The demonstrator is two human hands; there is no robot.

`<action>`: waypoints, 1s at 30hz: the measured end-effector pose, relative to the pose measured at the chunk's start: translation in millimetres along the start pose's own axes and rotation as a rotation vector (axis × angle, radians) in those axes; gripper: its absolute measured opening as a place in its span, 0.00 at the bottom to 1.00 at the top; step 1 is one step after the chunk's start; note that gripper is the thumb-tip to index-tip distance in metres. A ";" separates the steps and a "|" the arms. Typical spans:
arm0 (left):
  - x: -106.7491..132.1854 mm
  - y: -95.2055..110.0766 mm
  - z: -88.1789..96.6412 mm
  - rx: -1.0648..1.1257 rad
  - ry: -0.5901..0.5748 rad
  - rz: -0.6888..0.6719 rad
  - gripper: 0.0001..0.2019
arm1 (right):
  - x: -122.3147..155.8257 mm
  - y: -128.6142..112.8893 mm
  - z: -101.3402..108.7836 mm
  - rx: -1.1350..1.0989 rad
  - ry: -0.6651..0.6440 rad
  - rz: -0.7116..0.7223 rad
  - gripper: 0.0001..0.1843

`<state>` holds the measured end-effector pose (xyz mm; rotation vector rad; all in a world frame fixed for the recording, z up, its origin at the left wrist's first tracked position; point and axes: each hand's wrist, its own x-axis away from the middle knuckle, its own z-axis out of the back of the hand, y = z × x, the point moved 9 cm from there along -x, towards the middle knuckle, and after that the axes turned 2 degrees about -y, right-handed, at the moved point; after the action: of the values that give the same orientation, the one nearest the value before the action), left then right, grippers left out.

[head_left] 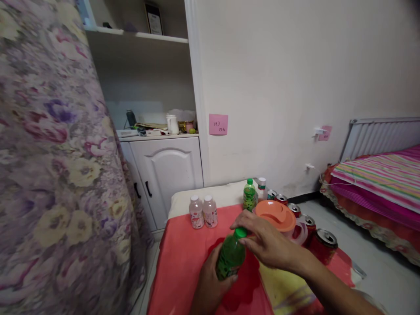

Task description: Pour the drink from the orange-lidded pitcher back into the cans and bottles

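My left hand (211, 280) is wrapped round the lower body of a green bottle (229, 256), held tilted above the red cloth (183, 262). Fingers of my right hand (265, 243) pinch the bottle's green cap (241, 232). Just behind my right hand sits a jug with an orange lid (275, 214).
Two small pink-labelled bottles (203, 212) stand at the back of the cloth. Another green bottle (249, 195) and a white-capped bottle (261, 187) stand behind the jug. Several red cans (323, 245) line the right side. A floral curtain (55, 166) hangs left; a white cabinet (164, 175) and a bed (380, 183) lie beyond.
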<state>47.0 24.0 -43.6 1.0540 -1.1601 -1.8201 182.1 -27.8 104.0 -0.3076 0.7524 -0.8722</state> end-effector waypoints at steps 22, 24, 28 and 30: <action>0.1 3.6 -1.8 0.050 -0.024 -0.003 0.36 | 18.3 -6.2 27.2 -0.155 0.141 -0.014 0.11; 0.8 6.2 -0.8 0.032 -0.018 0.017 0.35 | 35.7 5.9 21.3 -0.173 0.140 -0.108 0.11; 0.1 6.7 3.7 -0.030 0.018 0.058 0.34 | 92.6 56.7 -20.4 -0.238 0.102 -0.335 0.14; -0.9 5.1 4.7 -0.030 0.028 0.070 0.32 | 128.5 93.7 -44.6 -0.288 0.095 -0.454 0.14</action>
<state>43.8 24.7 -37.4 1.0066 -1.1357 -1.7584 257.7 -67.8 -37.3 -0.7161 0.9158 -1.2119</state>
